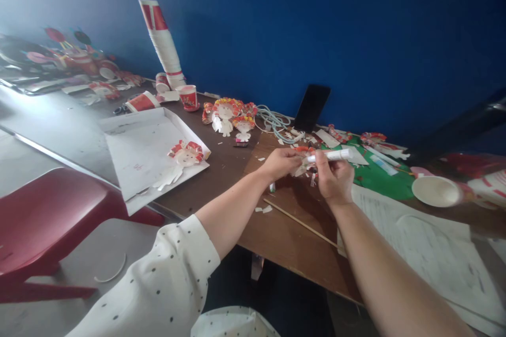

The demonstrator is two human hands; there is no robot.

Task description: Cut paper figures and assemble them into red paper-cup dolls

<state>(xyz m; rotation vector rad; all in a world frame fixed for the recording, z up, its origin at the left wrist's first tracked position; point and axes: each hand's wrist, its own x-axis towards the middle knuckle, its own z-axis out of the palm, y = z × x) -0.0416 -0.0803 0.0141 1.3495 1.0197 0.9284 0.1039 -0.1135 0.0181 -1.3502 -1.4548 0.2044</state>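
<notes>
Over the front part of the brown table, my right hand (336, 179) is closed around a white marker-like pen (331, 156), which lies level along the thumb with its thicker end to the right. My left hand (281, 164) pinches a small paper figure (302, 169) with orange-red trim, just left of the pen. Fingers cover much of this figure, and its details are blurred. Below the hands, a thin wooden stick (302, 222) rests on the table near several white paper scraps (268, 209).
Left stands a white tray (136, 142) holding a paper doll (187, 156). Further back are more paper dolls (225, 113), a red paper cup (188, 98), a tall cup stack (164, 47), a phone (312, 108) and cables (274, 122). Green paper (381, 181) and printed sheets (419, 242) lie right.
</notes>
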